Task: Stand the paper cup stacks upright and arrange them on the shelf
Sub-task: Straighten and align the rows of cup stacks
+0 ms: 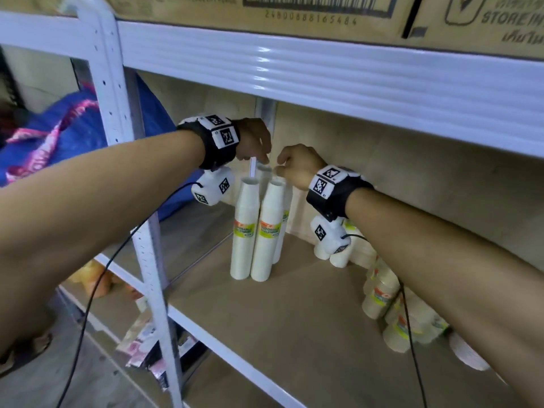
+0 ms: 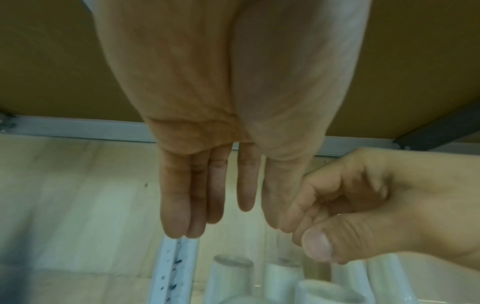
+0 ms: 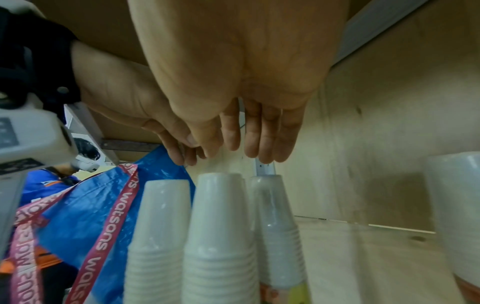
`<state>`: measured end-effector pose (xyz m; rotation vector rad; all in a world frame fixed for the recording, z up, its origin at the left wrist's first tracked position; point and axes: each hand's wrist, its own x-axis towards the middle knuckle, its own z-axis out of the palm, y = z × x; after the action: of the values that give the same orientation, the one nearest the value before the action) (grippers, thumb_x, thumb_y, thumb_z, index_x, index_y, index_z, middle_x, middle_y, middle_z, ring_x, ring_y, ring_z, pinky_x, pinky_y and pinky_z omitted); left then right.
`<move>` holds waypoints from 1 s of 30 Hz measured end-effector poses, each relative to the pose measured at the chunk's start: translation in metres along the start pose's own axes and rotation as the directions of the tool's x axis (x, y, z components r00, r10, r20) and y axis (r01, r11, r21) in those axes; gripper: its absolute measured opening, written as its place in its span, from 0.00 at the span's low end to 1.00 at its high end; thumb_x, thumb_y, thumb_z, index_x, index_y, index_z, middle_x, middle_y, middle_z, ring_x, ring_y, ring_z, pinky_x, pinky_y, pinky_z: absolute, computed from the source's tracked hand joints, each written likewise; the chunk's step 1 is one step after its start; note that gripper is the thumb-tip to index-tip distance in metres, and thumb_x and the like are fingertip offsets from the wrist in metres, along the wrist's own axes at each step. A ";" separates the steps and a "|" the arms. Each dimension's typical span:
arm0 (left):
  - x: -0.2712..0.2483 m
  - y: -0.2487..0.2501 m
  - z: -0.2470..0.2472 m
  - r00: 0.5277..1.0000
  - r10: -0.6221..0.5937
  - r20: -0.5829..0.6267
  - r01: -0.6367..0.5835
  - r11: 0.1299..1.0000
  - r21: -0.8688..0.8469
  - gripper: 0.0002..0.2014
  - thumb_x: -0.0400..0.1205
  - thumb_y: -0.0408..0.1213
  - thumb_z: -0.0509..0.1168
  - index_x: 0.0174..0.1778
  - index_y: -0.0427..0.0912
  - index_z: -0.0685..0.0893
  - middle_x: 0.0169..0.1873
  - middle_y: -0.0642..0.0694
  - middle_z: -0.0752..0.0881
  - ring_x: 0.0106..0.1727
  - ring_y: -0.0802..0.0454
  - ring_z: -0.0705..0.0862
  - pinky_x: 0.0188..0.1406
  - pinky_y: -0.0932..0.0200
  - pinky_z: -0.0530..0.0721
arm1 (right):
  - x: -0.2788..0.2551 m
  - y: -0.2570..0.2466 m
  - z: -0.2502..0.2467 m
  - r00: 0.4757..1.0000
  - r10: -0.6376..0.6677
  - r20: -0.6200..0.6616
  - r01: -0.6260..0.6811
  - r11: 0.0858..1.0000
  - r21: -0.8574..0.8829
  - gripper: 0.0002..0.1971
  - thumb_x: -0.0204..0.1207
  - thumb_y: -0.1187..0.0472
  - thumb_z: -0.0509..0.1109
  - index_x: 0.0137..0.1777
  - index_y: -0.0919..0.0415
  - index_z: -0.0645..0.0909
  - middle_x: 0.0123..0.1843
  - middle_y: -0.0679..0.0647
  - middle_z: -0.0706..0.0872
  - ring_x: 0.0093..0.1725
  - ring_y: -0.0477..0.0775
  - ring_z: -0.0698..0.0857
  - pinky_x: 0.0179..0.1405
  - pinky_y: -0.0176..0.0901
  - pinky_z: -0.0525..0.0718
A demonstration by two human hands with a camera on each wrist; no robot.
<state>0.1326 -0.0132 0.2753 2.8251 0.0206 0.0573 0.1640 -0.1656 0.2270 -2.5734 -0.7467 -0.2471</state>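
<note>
Three upright cup stacks [image 1: 259,228] at frame centre on shelf [image 1: 294,319]; more lie lower right. Left hand [image 1: 253,139] and right hand [image 1: 297,166] hover above tops, fingers relaxed, seemingly empty. Stacks light, tippy, film-slick: grip mid-body.

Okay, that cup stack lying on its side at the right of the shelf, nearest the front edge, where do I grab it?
Grip the lying stack around its middle, near the label band, coming from above with the right hand. It is a long tapered tube, so a mid-body wrap probably balances it for tipping upright.
</note>
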 end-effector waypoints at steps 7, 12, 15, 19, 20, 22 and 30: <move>-0.019 -0.029 0.008 0.995 -0.073 0.062 0.077 0.995 -0.065 0.15 0.79 0.39 0.72 0.59 0.36 0.86 0.43 0.39 0.87 0.41 0.44 0.87 0.39 0.55 0.89 | -0.015 -0.022 0.014 0.997 -0.011 0.082 0.010 1.000 0.007 0.12 0.76 0.58 0.70 0.58 0.55 0.86 0.65 0.55 0.84 0.59 0.57 0.85 0.48 0.37 0.75; -0.025 -0.035 0.027 0.992 -0.072 0.104 0.084 0.989 -0.122 0.18 0.78 0.47 0.74 0.62 0.45 0.84 0.46 0.46 0.86 0.44 0.46 0.89 0.39 0.57 0.88 | -0.025 -0.024 0.018 0.988 -0.014 0.154 0.018 0.999 -0.029 0.13 0.78 0.63 0.70 0.61 0.63 0.85 0.76 0.52 0.77 0.68 0.56 0.81 0.50 0.34 0.71; -0.025 -0.035 0.038 0.991 -0.057 0.121 0.079 0.980 -0.183 0.17 0.81 0.46 0.70 0.64 0.44 0.84 0.48 0.45 0.85 0.45 0.45 0.89 0.39 0.58 0.88 | -0.031 -0.023 0.019 0.987 0.009 0.161 -0.008 1.000 -0.005 0.19 0.77 0.62 0.71 0.68 0.59 0.81 0.73 0.55 0.80 0.66 0.57 0.82 0.50 0.35 0.72; -0.025 -0.032 0.044 0.992 -0.022 0.121 0.048 0.975 -0.218 0.19 0.81 0.45 0.69 0.67 0.45 0.83 0.55 0.42 0.86 0.47 0.44 0.90 0.42 0.57 0.89 | -0.037 -0.024 0.016 0.980 0.034 0.195 -0.028 0.999 -0.033 0.20 0.76 0.63 0.71 0.68 0.58 0.81 0.70 0.57 0.81 0.65 0.58 0.82 0.52 0.38 0.78; -0.026 -0.032 0.045 0.992 -0.016 0.124 0.042 0.975 -0.216 0.19 0.81 0.45 0.70 0.67 0.46 0.83 0.55 0.42 0.86 0.47 0.44 0.90 0.44 0.56 0.89 | -0.039 -0.025 0.015 0.979 0.042 0.200 -0.034 0.998 -0.045 0.20 0.75 0.64 0.71 0.68 0.59 0.81 0.69 0.58 0.82 0.65 0.59 0.82 0.55 0.40 0.80; -0.027 -0.030 0.047 0.992 -0.002 0.125 0.026 0.981 -0.191 0.21 0.80 0.44 0.71 0.68 0.46 0.82 0.55 0.43 0.85 0.46 0.44 0.91 0.46 0.56 0.90 | -0.040 -0.025 0.013 0.977 0.050 0.208 -0.040 0.998 -0.050 0.20 0.75 0.65 0.71 0.68 0.59 0.80 0.68 0.59 0.82 0.66 0.59 0.82 0.60 0.44 0.82; -0.028 -0.031 0.052 0.997 0.030 0.073 -0.018 0.987 -0.158 0.23 0.78 0.40 0.73 0.69 0.42 0.82 0.61 0.43 0.81 0.51 0.42 0.89 0.51 0.46 0.90 | -0.045 -0.023 0.011 0.980 0.043 0.195 -0.042 0.999 -0.010 0.23 0.75 0.65 0.73 0.71 0.60 0.78 0.71 0.58 0.80 0.68 0.58 0.80 0.56 0.39 0.76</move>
<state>0.1065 -0.0002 0.2149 2.6672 -0.0339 -0.0400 0.1143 -0.1646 0.2127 -2.6419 -0.7593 0.0171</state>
